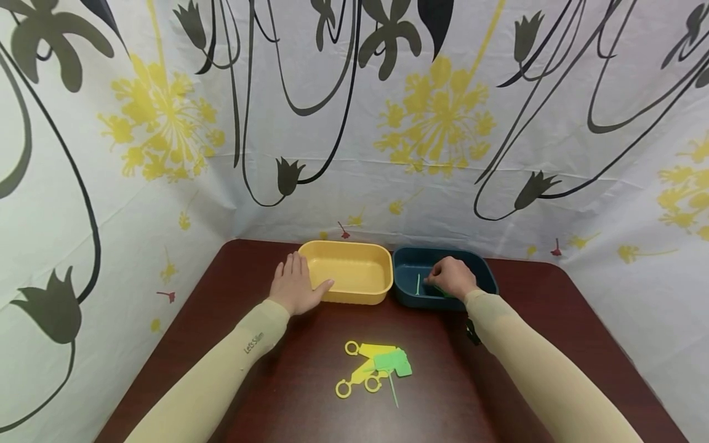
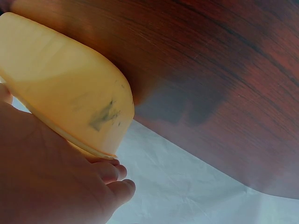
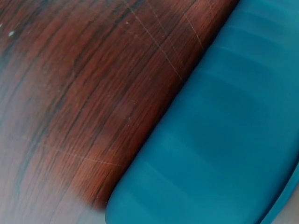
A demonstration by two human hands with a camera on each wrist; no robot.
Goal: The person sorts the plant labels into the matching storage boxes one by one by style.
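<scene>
My left hand [image 1: 292,284] lies on the left end of the yellow bin [image 1: 348,298], fingers extended and thumb spread toward its front wall. The left wrist view shows this hand [image 2: 51,172] along the bin's rim, fingertips at the corner. My right hand [image 1: 453,278] reaches into the dark blue bin [image 1: 412,302] with bent fingers. A bit of green [image 1: 441,291] shows beneath it; whether the fingers pinch it is unclear. Left of the fingertips, a thin green stick [image 1: 418,284] stands out inside the bin. The right wrist view has only the blue bin's wall [image 3: 210,126], no fingers.
Yellow flat pieces with rings [image 1: 343,389] and a green flat piece [image 1: 389,360] with a thin stick overlap on the dark red wooden table [image 1: 443,394], in front of the bins. A patterned white cloth [image 1: 343,141] hangs behind and along the sides.
</scene>
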